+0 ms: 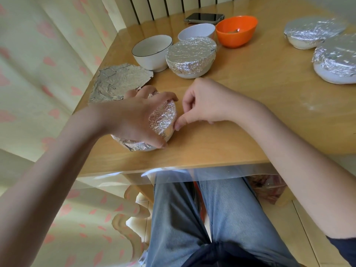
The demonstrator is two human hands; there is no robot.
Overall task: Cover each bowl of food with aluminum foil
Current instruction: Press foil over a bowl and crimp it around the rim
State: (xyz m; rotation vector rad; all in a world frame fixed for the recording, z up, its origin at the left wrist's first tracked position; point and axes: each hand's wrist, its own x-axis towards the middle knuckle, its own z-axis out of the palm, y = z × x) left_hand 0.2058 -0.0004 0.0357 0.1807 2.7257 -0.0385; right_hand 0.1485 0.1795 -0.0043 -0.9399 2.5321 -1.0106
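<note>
Bowl (163, 120) wrapped in crinkled foil, both hands gripping.

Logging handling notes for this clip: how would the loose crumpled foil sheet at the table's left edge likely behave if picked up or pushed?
The foil sheet looks thin and wrinkled, so it would probably flop and crease further when lifted. It seems very light, so a push would likely slide or crumple it. Its ragged edge suggests it tears easily.

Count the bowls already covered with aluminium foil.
4: one foil-covered bowl under both hands, one mid-table, two at the far right. None look hidden.
</note>
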